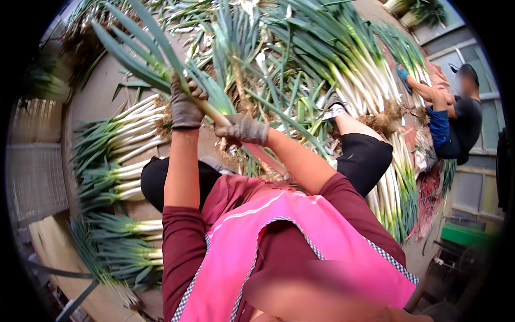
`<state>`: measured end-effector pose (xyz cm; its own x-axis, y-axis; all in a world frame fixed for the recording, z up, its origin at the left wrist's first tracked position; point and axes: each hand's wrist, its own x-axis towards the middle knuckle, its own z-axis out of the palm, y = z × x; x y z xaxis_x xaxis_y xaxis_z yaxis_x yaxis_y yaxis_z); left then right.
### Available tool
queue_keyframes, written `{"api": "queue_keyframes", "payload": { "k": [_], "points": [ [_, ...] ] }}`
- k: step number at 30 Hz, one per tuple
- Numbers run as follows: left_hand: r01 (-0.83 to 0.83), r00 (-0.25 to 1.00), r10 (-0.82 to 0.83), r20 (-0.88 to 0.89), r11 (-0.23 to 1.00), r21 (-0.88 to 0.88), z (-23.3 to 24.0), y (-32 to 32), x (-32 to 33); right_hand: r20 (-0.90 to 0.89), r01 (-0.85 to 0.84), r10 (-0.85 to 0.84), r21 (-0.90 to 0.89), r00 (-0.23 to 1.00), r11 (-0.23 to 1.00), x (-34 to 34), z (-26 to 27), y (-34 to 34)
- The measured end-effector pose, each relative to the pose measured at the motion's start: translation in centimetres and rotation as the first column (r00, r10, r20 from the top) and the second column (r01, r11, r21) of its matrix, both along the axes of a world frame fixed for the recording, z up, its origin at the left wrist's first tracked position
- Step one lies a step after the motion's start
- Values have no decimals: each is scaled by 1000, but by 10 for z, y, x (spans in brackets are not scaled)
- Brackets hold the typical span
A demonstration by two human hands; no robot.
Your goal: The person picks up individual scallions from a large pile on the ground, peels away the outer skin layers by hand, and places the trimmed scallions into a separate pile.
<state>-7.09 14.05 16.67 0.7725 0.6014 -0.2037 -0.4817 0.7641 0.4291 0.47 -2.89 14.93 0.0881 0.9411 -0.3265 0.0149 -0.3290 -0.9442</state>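
Note:
A large green onion (212, 112) slants through both my gloved hands, its green leaves (155, 52) spreading up to the far left. My left hand (187, 102), in a soiled grey knit glove, is closed around it just below the leaves. Lower on the pale shank, my right hand (243, 129), also gloved, grips the stalk. The root end past my right hand is hard to make out. Beneath and beyond my hands, loose leaves and peeled trimmings (277, 96) cover the floor. An untrimmed onion with a brown, dirty stem (238, 82) lies in that litter.
Rows of clean green onions (136, 124) lie along my left. A big pile with roots (362, 76) is at the far right, beside another bundle (392, 193). A co-worker (458, 112) sits at right, near red ties (429, 205). A wooden board (60, 249) is at lower left.

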Motion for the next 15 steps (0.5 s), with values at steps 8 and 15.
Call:
{"api": "queue_keyframes", "payload": {
  "k": [8,15],
  "points": [
    [-118,991,115,-65,992,-43,2,-4,12,682,213,-489,452,544,866,-19,-12,-45],
    [-336,926,346,-151,938,88,-7,24,7,-159,631,-613,275,774,725,-6,20,-86]
  ]
}}
